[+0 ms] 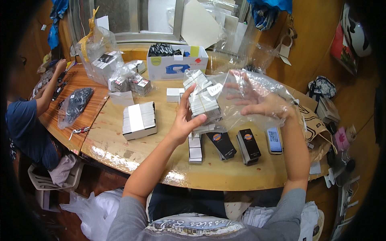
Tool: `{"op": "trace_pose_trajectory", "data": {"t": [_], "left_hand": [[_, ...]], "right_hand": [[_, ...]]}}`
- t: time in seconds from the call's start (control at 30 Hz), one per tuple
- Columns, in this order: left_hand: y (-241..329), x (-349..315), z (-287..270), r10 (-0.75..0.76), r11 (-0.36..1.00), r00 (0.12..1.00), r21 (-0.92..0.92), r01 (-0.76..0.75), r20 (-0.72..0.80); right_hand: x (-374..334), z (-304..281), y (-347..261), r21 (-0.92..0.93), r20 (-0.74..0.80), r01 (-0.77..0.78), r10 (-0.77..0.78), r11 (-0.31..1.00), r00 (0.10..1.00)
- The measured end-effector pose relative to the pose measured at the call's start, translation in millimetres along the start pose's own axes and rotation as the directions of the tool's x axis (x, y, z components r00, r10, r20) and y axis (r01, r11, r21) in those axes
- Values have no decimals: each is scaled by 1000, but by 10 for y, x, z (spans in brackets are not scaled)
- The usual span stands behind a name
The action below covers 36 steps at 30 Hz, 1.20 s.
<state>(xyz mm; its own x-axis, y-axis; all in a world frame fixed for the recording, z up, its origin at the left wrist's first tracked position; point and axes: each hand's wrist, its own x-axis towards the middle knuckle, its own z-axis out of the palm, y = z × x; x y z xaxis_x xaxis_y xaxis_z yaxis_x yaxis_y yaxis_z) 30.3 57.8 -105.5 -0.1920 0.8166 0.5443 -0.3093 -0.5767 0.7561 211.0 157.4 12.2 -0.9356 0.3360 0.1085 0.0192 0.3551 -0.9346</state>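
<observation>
The left hand (185, 120) pinches a banded card bundle (202, 102); the right hand (257, 100), fingers spread inside the clear plastic bag (257, 94), may tear it.

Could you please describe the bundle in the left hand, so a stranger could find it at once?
Start at the round wooden table, then look above its middle. There the left hand holds a tied bundle of white and grey cards at the mouth of a clear plastic bag. Unlike the neighbouring stacks, it is lifted off the table.
</observation>
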Motion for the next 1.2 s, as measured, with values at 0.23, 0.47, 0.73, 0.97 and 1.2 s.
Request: {"op": "trace_pose_trajectory", "data": {"t": [0.23,0.47,0.73,0.97,1.2], "left_hand": [[-48,-84,78,90,980,994,174,-99,56],[-60,-114,20,57,985,996,159,-67,66],[-15,-127,64,125,975,991,176,-133,56],[-22,-151,-14,145,917,982,356,-179,118],[38,-148,92,74,921,994,376,-98,80]], "right_hand": [[-12,165,103,-248,-12,-149,151,957,988],[-14,384,242,-484,-139,56,-140,873,980],[49,413,198,-629,-17,315,-418,711,908],[80,462,201,-643,-8,330,-437,691,899],[51,439,272,-460,-63,170,-223,872,973]]}}
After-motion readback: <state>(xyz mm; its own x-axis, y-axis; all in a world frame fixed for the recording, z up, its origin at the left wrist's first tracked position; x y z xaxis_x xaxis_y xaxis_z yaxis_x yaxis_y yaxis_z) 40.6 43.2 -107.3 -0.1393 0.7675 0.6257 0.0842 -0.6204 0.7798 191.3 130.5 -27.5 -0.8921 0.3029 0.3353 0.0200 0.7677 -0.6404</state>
